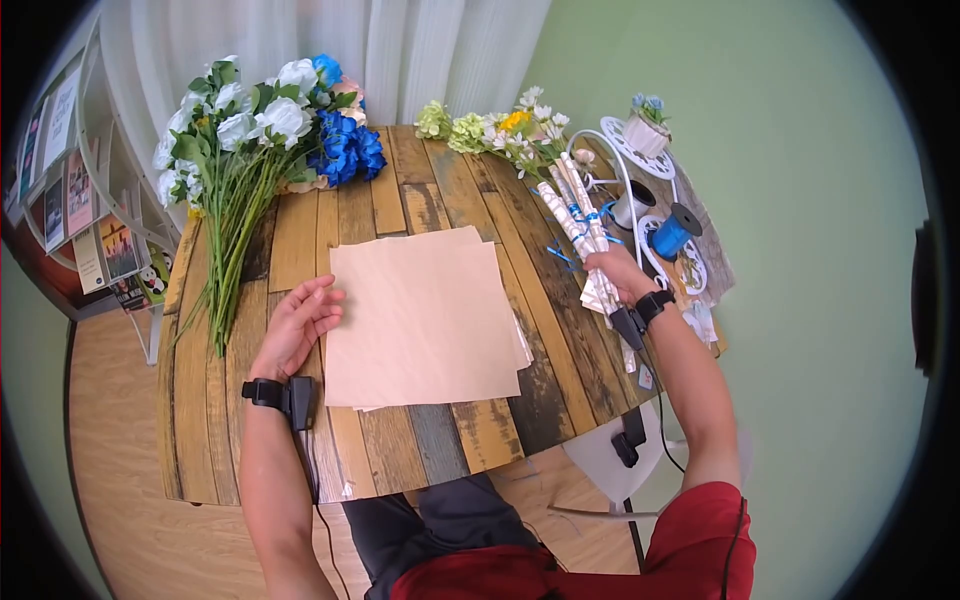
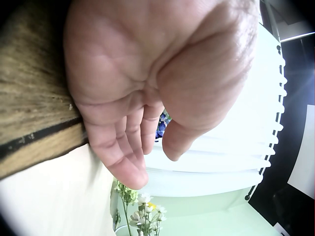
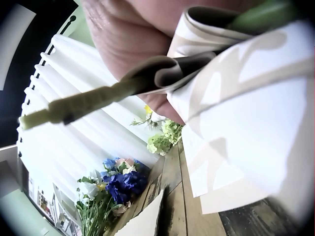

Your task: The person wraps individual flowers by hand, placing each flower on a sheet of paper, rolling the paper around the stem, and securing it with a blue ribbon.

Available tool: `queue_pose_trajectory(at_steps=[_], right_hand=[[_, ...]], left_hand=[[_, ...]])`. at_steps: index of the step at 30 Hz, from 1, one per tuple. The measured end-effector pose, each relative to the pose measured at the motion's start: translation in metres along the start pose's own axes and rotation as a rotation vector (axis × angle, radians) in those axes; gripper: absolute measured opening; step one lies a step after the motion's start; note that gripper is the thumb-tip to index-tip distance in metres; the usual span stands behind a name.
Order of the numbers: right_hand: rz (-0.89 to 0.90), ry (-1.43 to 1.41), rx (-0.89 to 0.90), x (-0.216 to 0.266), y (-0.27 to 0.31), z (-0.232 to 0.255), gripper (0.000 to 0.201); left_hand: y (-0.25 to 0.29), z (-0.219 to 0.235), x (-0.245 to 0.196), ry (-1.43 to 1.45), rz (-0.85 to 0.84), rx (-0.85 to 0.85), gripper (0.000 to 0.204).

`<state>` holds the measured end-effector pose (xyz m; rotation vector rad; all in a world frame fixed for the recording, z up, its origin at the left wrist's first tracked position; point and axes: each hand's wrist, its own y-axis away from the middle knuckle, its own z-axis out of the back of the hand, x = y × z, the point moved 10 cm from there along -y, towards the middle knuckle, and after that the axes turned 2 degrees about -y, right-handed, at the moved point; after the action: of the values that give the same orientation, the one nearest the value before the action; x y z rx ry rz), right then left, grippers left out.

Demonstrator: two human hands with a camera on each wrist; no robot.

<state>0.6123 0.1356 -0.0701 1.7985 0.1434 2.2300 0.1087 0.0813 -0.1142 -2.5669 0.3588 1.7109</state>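
Note:
Brown paper sheets (image 1: 420, 320) lie stacked, slightly askew, on the wooden table. Just off their left edge is the left hand (image 1: 300, 325), palm turned inward, fingers loosely bent and holding nothing; the left wrist view shows that hand (image 2: 147, 73) beside the paper (image 2: 59, 199). On the right side, the right hand (image 1: 620, 277) grips the lower part of white patterned paper wraps (image 1: 562, 216) tied with blue ribbon. Close up in the right wrist view, the hand (image 3: 142, 34) is around the wraps (image 3: 246, 113), and a green stem (image 3: 83, 104) sticks out. Some right fingers are hidden.
White and blue flowers (image 1: 285, 120) with long stems lie at the back left. Green and white blooms (image 1: 467, 132) are at the back right. A blue ribbon spool (image 1: 672, 232), a dark spool (image 1: 632, 205) and a potted plant (image 1: 647, 130) stand at the right.

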Motion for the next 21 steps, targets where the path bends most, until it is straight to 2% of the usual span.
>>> queue_pose_trajectory(at_steps=[2, 3, 4, 6, 7, 8, 10, 11, 12, 14, 15, 16, 18, 19, 21], right_hand=[[-0.016, 0.128, -0.005, 0.001, -0.002, -0.003, 0.020], [-0.028, 0.247, -0.016, 0.004, -0.003, -0.003, 0.031], [-0.032, 0.244, -0.019, -0.005, -0.017, 0.002, 0.031], [0.149, 0.584, -0.171, -0.008, -0.053, 0.020, 0.054], [0.139, 0.698, -0.129, -0.007, -0.059, 0.015, 0.078], [0.136, 0.692, -0.130, -0.007, -0.061, 0.014, 0.078], [0.213, 0.884, -0.250, 0.016, -0.048, 0.002, 0.093], [0.100, 1.022, -0.248, 0.026, -0.036, 0.004, 0.099], [0.098, 1.022, -0.248, 0.035, -0.026, 0.008, 0.099], [0.146, 1.248, -0.092, 0.044, -0.014, 0.001, 0.093], [0.115, 1.281, -0.063, 0.048, 0.002, -0.001, 0.083], [0.111, 1.282, -0.062, 0.052, 0.015, -0.002, 0.083], [-0.096, 1.375, 0.119, 0.028, 0.037, -0.005, 0.066], [-0.098, 1.374, 0.117, 0.018, 0.041, -0.002, 0.066], [-0.147, 1.207, 0.163, -0.010, 0.040, 0.007, 0.049]], left_hand=[[0.000, -0.001, 0.000, -0.016, 0.000, -0.010, 0.034], [0.000, -0.002, 0.001, -0.020, 0.006, -0.006, 0.034], [0.000, -0.002, 0.000, -0.020, 0.004, -0.009, 0.034], [0.000, -0.002, -0.001, -0.026, 0.002, -0.010, 0.034], [0.000, -0.002, -0.001, -0.018, -0.001, -0.007, 0.034], [0.000, -0.001, -0.001, -0.012, -0.004, -0.005, 0.034], [0.001, 0.000, -0.001, -0.015, -0.007, -0.003, 0.034], [0.001, 0.000, -0.001, -0.008, -0.014, -0.005, 0.035], [0.001, 0.001, 0.000, -0.008, -0.012, -0.004, 0.035], [0.000, 0.001, 0.000, -0.004, -0.016, -0.001, 0.035], [0.000, 0.001, 0.000, -0.003, -0.014, -0.001, 0.035], [0.000, 0.001, 0.001, -0.004, -0.012, 0.001, 0.035], [-0.001, 0.000, 0.001, -0.006, -0.009, 0.007, 0.035], [-0.001, 0.000, 0.000, -0.010, -0.007, 0.006, 0.035], [-0.001, 0.000, 0.000, -0.018, -0.008, 0.000, 0.035]])
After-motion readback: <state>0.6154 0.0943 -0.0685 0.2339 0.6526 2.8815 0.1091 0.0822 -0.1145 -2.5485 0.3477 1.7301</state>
